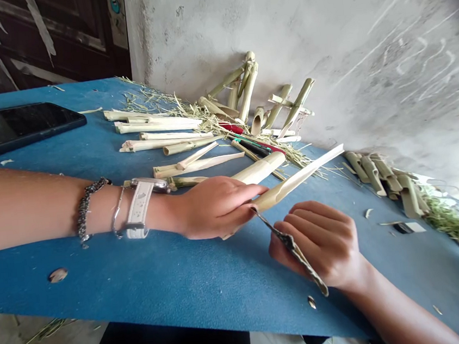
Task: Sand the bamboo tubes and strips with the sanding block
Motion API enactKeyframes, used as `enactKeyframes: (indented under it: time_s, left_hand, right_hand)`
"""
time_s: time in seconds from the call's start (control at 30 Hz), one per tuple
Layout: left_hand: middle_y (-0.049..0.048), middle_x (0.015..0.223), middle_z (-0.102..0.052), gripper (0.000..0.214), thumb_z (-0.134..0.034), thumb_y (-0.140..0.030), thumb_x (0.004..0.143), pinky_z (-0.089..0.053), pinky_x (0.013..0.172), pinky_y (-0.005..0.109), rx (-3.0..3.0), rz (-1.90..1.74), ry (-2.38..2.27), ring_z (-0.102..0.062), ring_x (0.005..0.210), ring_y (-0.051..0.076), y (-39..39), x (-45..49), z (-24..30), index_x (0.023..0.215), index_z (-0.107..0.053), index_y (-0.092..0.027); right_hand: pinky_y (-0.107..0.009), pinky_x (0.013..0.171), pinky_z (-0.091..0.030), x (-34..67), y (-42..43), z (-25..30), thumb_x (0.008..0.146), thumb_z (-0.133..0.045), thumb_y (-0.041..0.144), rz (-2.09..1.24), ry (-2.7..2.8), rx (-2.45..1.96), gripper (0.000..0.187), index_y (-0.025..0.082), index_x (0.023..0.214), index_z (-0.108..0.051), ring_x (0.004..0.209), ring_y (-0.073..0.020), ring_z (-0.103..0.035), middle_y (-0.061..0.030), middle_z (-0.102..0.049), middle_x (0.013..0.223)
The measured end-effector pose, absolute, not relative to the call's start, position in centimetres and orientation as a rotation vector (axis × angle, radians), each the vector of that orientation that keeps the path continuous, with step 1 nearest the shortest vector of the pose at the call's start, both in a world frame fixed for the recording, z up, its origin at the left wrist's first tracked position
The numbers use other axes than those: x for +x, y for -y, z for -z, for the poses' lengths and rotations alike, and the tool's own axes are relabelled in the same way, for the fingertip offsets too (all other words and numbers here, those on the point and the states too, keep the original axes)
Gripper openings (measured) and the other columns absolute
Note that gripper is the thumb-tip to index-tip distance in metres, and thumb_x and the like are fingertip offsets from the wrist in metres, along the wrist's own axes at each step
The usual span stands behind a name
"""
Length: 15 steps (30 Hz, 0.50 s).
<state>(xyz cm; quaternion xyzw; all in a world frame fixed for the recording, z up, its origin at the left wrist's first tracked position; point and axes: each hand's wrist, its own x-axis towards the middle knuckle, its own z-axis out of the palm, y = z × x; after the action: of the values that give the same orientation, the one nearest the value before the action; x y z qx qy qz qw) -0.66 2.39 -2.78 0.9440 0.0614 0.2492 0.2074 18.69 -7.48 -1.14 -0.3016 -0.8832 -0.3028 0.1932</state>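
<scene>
My left hand (212, 206) is closed round the near end of a pale green split bamboo strip (303, 175) that points away to the right over the blue table (143, 290). My right hand (322, 241) is closed on a small knife with a wrapped handle (299, 255). The knife's blade tip touches the strip's near end just beside my left thumb. A watch and bracelets sit on my left wrist.
Several cut bamboo pieces (167, 126) and green shavings lie at the table's far side against a concrete wall. A black tablet (12, 129) lies far left. More bamboo tubes (381, 175) lie at the right. Pens (251, 142) rest among the pieces.
</scene>
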Motion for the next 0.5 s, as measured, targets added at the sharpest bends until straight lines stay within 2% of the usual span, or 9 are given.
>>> enactKeyframes:
  time_s: [0.1,0.23,0.5]
  left_hand:
    - [0.0062,0.078,-0.066,0.038,-0.024,-0.036,0.099,-0.043,0.074,0.029,2.578,-0.646,-0.165,-0.061,0.082,0.021,-2.28,-0.82,2.58,0.103,-0.055,-0.013]
    - [0.0042,0.076,-0.066,0.04,-0.023,-0.041,0.099,-0.042,0.071,0.028,2.536,-0.636,-0.135,-0.06,0.077,0.02,-2.29,-0.93,2.48,0.096,-0.054,-0.016]
    - [0.0028,0.071,-0.063,0.034,-0.024,-0.037,0.1,-0.041,0.073,0.028,2.484,-0.628,-0.16,-0.059,0.074,0.019,-2.32,-0.93,2.44,0.097,-0.051,-0.016]
  right_hand:
    - [-0.028,0.056,-0.045,18.66,7.45,1.11,0.08,-0.055,0.009,0.859,2.477,-0.871,0.026,0.02,0.057,-0.049,0.049,-0.0109,-0.046,0.0022,-0.05,0.051]
    - [-0.028,0.054,-0.043,18.68,7.53,1.08,0.079,-0.055,0.009,0.888,2.497,-0.849,0.026,0.02,0.056,-0.05,0.048,-0.0113,-0.043,0.0023,-0.048,0.049]
    - [-0.03,0.056,-0.043,18.48,7.69,1.03,0.081,-0.055,0.011,0.915,2.46,-0.924,0.022,0.02,0.062,-0.052,0.053,-0.0137,-0.052,0.0004,-0.054,0.055]
